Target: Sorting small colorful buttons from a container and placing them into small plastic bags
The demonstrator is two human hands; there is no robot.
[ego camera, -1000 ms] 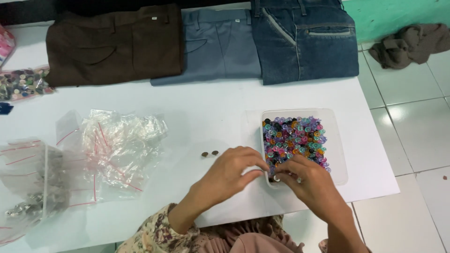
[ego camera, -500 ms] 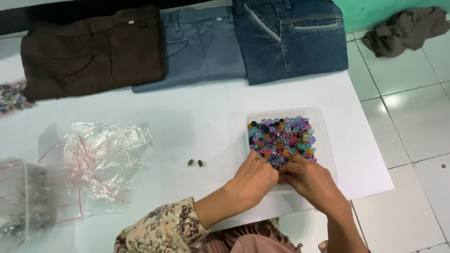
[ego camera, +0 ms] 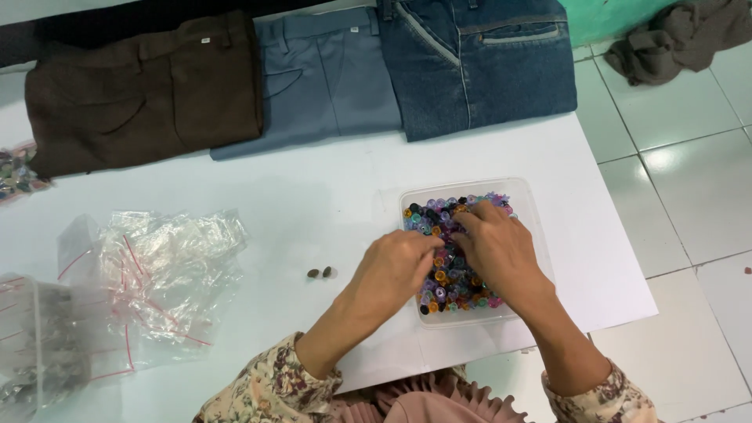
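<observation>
Three folded pairs of trousers lie side by side along the far edge of the white table [ego camera: 313,196]: brown trousers [ego camera: 145,90] at the left, grey-blue trousers [ego camera: 329,74] in the middle, and dark blue jeans [ego camera: 478,59] at the right, overlapping the grey-blue pair. A heap of clear zip bags [ego camera: 160,274] (red strips along their openings) sits at the left, with a fuller bag [ego camera: 39,352] beside it holding what may be small dark pieces. Two small brown buttons [ego camera: 319,272] rest together on bare tabletop. A crumpled brown cloth [ego camera: 677,39] lies on the tiled floor [ego camera: 697,204].
</observation>
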